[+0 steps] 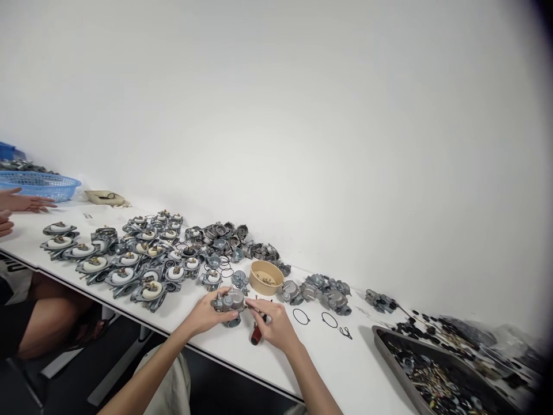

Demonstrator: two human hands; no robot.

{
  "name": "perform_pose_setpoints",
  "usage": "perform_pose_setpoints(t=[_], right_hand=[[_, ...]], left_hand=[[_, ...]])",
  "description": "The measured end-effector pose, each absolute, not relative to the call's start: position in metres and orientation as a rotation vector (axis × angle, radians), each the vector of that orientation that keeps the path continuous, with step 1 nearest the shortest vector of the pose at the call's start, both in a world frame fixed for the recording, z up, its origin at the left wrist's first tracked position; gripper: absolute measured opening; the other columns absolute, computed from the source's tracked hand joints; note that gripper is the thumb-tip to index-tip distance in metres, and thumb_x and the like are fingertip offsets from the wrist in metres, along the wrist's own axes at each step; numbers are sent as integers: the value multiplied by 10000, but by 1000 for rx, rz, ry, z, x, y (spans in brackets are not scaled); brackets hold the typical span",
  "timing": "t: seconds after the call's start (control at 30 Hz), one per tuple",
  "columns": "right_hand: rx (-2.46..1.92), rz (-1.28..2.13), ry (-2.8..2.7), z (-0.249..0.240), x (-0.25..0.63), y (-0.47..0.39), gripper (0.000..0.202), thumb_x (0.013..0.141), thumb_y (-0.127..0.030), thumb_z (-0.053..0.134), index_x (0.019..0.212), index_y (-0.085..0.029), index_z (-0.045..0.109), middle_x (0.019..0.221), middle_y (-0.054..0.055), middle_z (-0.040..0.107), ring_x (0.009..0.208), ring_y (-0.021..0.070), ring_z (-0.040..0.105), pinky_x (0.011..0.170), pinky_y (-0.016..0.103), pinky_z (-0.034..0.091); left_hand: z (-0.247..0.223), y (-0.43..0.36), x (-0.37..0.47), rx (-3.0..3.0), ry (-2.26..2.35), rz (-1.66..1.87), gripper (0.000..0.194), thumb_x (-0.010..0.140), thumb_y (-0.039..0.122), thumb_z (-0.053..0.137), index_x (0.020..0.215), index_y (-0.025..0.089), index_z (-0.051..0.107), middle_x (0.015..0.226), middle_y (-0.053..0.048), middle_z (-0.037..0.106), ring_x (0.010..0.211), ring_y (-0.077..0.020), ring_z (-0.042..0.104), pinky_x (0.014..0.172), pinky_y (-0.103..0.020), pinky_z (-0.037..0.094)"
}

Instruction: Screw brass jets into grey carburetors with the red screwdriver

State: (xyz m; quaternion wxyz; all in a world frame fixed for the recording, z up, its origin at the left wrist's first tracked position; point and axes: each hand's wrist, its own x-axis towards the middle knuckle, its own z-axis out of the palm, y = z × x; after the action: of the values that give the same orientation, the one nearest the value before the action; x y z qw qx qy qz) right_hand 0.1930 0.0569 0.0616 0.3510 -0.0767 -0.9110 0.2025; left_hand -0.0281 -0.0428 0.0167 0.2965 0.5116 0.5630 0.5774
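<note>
Carburetor: the grey metal carburetor (234, 298) sat at the lower centre of the frame, raised in the hands over the near edge of the white table (345, 369).
Left hand: the left hand (207, 312) gripped its left side, fingers behind and thumb along the front.
Right hand: the right hand (275, 324) had its fingertips bunched at the casting's right side; whether they pinched a small part could not be told.
Weight and feel: likely stiff and fairly heavy for its size, perhaps slick if oily; the body seemed sturdy, the small fittings easier to harm.
Best hold: the broad body looked the safer grip, leaving the rounded cover and right side free.
Close by: a red-handled tool (256, 335) lay beside the right hand, and a round tan bowl (266, 268) of small brass-coloured pieces stood just above, near centre.
Right of centre: two thin black rings (308, 318) lay flat.
</note>
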Motion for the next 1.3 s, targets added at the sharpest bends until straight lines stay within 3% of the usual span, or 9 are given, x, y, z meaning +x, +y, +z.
perform_pose_setpoints(t=[0.1,0.23,0.37,0.57,0.67,0.83,0.9,1.07,1.3], right_hand=[[-293,393,-2318,60,209,51,423,994,-182,424,1367,-238,615,1229,112,699,1018,214,705,847,323,558],[-620,176,-2437,57,219,30,243,971,-366,541,1067,-267,741,936,54,712,747,183,691,679,272,491],[-979,42,-2486,50,210,8,324,855,-547,672,997,-257,701,848,30,711,721,206,683,612,258,411],[-1271,-27,-2353,33,202,9,99,842,-294,638,910,-225,661,817,45,710,702,210,679,585,256,390],[-1213,97,-2172,32,220,24,139,842,-229,569,913,-213,688,808,52,713,691,202,674,634,277,465],[-970,584,-1565,37,271,57,288,839,-394,638,989,-158,707,899,113,750,795,256,724,705,361,592],[-929,762,-1345,36,287,62,347,793,-441,716,979,-149,695,833,98,738,736,260,720,606,353,591],[-787,997,-1094,14,300,57,277,761,-405,747,871,-158,683,578,-17,584,495,139,555,450,259,448],[-824,1085,-1333,6,296,48,276,796,-393,743,929,-153,711,740,45,695,601,170,621,598,308,522]], left_hand=[[25,-45,-24,1362,1437,1527,660,639,415,871,1220,177,669,1121,-91,762,1052,-283,694,949,-368,543],[31,-46,-17,1364,1413,1518,596,667,409,852,1183,165,681,1071,-90,773,1004,-274,703,921,-365,547],[29,-44,-8,1312,1599,1503,663,634,462,856,1218,208,670,1114,-79,762,1069,-298,684,958,-378,528],[27,-46,10,1536,1780,1474,575,709,426,790,1243,268,642,1141,-50,744,1058,-289,672,940,-390,521],[23,-46,13,1690,1761,1512,576,713,344,769,1263,256,623,1185,-48,728,1090,-275,656,978,-388,500],[14,-42,11,1723,1784,1558,585,688,267,756,1256,266,614,1251,-67,696,1147,-300,630,1023,-434,465],[16,-41,9,1701,1766,1576,578,690,270,759,1247,277,607,1229,-78,696,1124,-304,634,999,-433,474],[26,-44,8,1750,1698,1577,535,676,204,705,1189,297,585,1050,-40,712,912,-255,667,831,-364,516],[31,-48,12,1939,1610,1565,564,670,109,658,1196,288,567,1205,-56,666,1128,-273,617,975,-379,476]])
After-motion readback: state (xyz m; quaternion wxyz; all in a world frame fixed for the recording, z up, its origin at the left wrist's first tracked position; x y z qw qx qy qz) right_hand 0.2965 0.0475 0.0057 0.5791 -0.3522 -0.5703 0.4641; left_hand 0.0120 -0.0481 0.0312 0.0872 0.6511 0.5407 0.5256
